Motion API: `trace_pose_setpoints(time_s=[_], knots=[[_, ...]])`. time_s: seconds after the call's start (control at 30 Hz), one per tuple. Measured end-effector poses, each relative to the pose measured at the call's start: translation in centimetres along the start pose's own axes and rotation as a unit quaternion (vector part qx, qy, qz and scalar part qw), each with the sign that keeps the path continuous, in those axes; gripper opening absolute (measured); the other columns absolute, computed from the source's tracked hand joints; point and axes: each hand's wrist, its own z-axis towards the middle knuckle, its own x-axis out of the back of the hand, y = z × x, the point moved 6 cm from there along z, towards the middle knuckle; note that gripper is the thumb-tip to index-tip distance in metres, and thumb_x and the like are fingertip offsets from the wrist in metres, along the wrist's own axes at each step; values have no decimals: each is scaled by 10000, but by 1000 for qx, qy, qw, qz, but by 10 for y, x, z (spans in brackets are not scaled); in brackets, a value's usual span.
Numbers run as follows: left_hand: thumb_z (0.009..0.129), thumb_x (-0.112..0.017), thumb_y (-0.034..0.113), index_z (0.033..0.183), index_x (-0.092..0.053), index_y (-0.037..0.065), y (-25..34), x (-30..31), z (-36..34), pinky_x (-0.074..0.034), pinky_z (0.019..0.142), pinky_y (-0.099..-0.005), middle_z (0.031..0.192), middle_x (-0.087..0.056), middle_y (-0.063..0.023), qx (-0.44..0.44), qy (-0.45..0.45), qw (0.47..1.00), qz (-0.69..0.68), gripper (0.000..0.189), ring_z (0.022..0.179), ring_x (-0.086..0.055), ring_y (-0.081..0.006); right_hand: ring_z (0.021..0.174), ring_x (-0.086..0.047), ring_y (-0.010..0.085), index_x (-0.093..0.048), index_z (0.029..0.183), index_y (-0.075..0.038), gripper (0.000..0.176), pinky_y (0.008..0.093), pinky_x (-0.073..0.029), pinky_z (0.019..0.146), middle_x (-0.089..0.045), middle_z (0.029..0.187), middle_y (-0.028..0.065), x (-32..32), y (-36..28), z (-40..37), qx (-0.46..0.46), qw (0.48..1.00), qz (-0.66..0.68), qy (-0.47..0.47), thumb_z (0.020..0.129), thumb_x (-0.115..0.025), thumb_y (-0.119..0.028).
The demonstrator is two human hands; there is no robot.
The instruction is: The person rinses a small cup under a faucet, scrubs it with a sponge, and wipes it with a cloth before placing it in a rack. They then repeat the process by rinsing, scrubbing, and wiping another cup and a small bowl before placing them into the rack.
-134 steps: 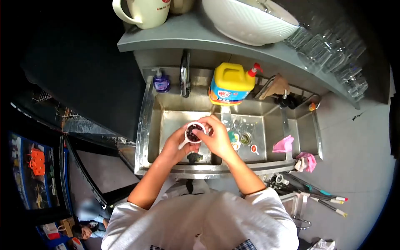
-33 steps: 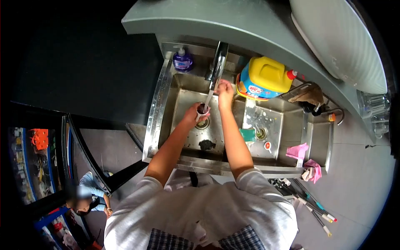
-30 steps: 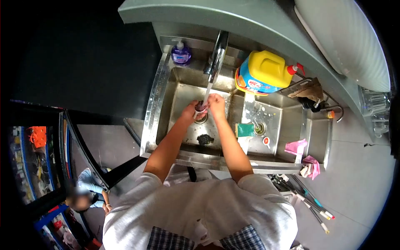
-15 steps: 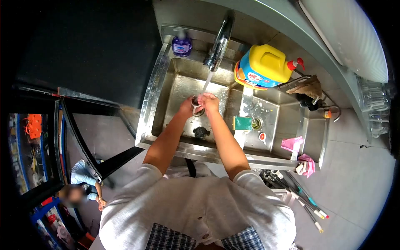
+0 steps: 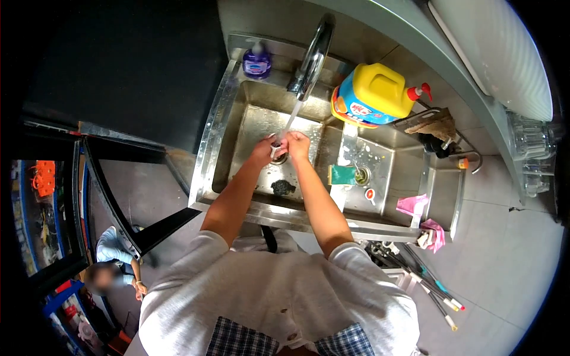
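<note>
Under the running faucet (image 5: 311,62), my left hand (image 5: 262,149) holds a small white object (image 5: 275,151) with a dark inside, its fingers closed round it. My right hand (image 5: 296,145) is beside it, fingers curled in at the object's edge; what they pinch, if anything, is hidden. Water falls between the two hands over the left basin (image 5: 234,127). A dark scrubber (image 5: 282,187) lies on the basin floor below my hands.
Purple soap bottle (image 5: 256,62) behind the left basin; yellow jug (image 5: 378,95) behind the divider. Green sponge (image 5: 342,175) on the divider, small red-and-white item (image 5: 370,194) in the right basin, pink cloths (image 5: 412,204) at its edge. Another person (image 5: 117,249) is at lower left.
The view has shifted slightly, so the sink appears a little further left. My hands remain together under the water, with the white object still in my left hand.
</note>
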Motion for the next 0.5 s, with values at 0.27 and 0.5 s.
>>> trace_pose_setpoints(time_s=[0.27, 0.5], knots=[[773, -593, -75, 1010, -507, 68, -6, -3, 19, -573, 678, -358, 984, -581, -100, -31, -16, 999, 39, 290, 893, -604, -235, 580, -573, 146, -541, 978, -18, 232, 260, -466, 482, -613, 766, 82, 30, 16, 17, 69, 994, -80, 14, 754, -594, -1], [788, -606, 30, 1029, -560, 13, -5, 26, 36, -536, 727, -297, 937, -600, -83, -90, 85, 970, 210, 246, 853, -597, -188, 727, -584, 131, -547, 1025, 16, 300, 250, -480, 623, -604, 822, 68, 24, 19, 15, 61, 973, -221, -34, 736, -627, 0]])
